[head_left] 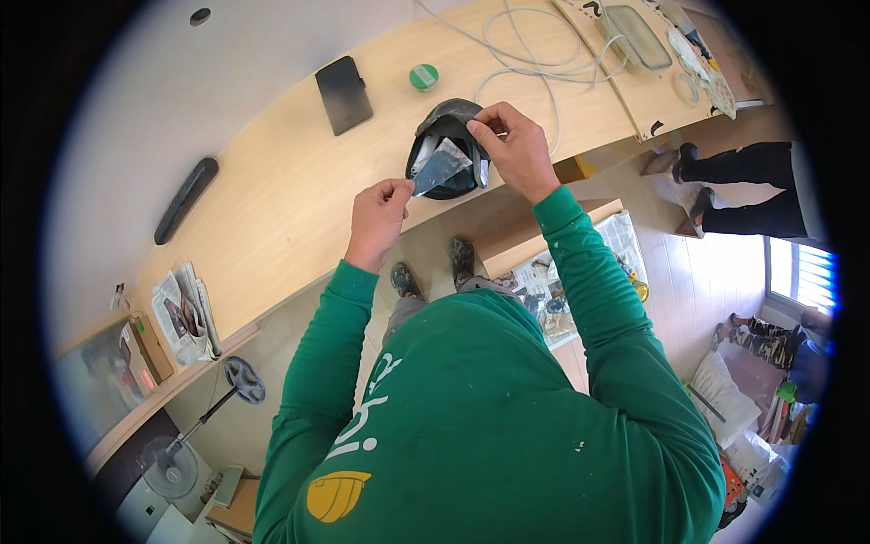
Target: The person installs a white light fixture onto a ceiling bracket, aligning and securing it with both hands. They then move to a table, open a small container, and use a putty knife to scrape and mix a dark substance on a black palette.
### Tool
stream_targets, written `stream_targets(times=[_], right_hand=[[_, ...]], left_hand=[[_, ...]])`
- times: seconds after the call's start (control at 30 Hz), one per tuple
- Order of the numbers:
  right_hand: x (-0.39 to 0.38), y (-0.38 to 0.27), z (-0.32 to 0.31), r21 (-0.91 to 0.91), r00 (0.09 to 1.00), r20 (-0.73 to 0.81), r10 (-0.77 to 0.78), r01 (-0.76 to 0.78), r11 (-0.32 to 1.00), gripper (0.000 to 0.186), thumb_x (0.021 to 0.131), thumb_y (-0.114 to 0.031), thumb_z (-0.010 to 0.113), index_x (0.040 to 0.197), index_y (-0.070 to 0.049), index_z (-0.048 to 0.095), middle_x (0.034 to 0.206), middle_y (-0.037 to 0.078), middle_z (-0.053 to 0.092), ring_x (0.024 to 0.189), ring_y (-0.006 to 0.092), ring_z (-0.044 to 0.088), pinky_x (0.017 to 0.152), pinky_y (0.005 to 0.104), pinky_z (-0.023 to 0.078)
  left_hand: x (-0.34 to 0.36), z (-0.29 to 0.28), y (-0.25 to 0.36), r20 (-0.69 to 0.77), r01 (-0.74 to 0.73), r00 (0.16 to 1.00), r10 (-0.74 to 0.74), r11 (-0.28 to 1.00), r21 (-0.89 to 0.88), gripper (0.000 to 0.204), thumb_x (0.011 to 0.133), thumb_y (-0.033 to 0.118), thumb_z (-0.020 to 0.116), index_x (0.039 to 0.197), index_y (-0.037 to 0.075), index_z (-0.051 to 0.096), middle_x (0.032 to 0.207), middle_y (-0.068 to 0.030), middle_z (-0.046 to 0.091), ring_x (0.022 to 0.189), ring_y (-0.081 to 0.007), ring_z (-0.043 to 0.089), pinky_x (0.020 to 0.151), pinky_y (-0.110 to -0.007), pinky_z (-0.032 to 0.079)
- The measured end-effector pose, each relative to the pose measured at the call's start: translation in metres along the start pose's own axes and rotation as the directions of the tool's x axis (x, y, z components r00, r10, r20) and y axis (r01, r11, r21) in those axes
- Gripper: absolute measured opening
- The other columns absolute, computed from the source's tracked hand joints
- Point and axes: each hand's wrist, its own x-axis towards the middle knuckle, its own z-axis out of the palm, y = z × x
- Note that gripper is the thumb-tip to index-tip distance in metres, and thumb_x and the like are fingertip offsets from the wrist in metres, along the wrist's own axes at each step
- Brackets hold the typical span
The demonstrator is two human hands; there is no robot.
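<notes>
A small black bag sits at the near edge of the wooden tabletop, its mouth spread apart. My right hand pinches the bag's right rim between thumb and fingers. From the left, my left hand grips the corner of a clear plastic packet, which lies across the bag's mouth. What the packet holds is too small to tell. Some pale items show beside it inside the bag, and the bottom of the bag is hidden.
On the tabletop lie a black tablet-like slab, a green round container, a looped white cable and a long dark case. Folded newspapers rest at left. Another person's legs stand at right. Below is a newspaper-covered surface.
</notes>
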Motion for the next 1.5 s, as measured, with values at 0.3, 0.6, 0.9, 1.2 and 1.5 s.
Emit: stream_targets(times=[0.3,0.6,0.9,1.2,1.5], right_hand=[[-0.004,0.000,-0.001,-0.121,1.000,0.016,-0.023,0.025,0.992,0.023,0.091,-0.023,0.076,0.097,-0.002,0.070,0.078,0.006,0.067,0.069,0.0144,0.061,0.065,0.0306,0.052],[-0.079,-0.010,0.042,0.400,0.892,0.143,0.429,-0.449,0.799,0.024,0.103,-0.023,0.064,0.107,0.000,0.067,0.088,0.002,0.067,0.080,0.0098,0.065,0.064,0.0256,0.055],[-0.048,0.010,0.006,0.312,0.971,-0.080,0.225,-0.190,0.931,0.023,0.106,-0.015,0.053,0.116,0.005,0.059,0.094,0.009,0.071,0.080,0.0143,0.071,0.070,0.0262,0.059],[-0.099,0.054,-0.022,0.128,0.917,-0.103,0.384,-0.371,0.920,0.035,0.101,-0.032,0.061,0.100,0.002,0.071,0.076,0.003,0.065,0.066,0.0090,0.058,0.058,0.0267,0.046],[-0.095,0.053,0.019,-0.035,0.925,-0.076,0.372,-0.375,0.926,0.037,0.096,-0.037,0.068,0.110,-0.003,0.072,0.087,0.019,0.074,0.079,0.0305,0.072,0.072,0.0379,0.055]], left_hand=[[-0.022,-0.010,-0.009,0.072,0.086,0.995,-0.069,0.958,-0.272,0.020,0.102,0.023,0.064,0.105,0.004,0.069,0.088,-0.0014,0.067,0.068,-0.0061,0.057,0.054,-0.020,0.041],[-0.010,0.005,-0.004,0.213,-0.005,0.974,0.074,0.952,-0.306,0.022,0.103,0.024,0.063,0.105,0.003,0.071,0.089,-0.0025,0.068,0.072,-0.0099,0.062,0.059,-0.024,0.048],[0.034,0.028,-0.019,0.295,-0.637,0.694,0.657,0.370,0.676,0.031,0.088,0.022,0.073,0.109,0.000,0.072,0.107,-0.0146,0.068,0.100,-0.0341,0.062,0.084,-0.043,0.054],[0.024,0.047,-0.017,0.414,-0.705,0.620,0.666,0.243,0.666,0.045,0.083,0.031,0.078,0.116,0.003,0.068,0.120,-0.0185,0.065,0.112,-0.0391,0.058,0.097,-0.048,0.048],[0.030,0.045,0.005,0.492,-0.741,0.631,0.600,0.279,0.610,0.019,0.091,0.020,0.073,0.103,0.006,0.071,0.090,-0.0149,0.071,0.078,-0.0355,0.068,0.069,-0.044,0.054]])
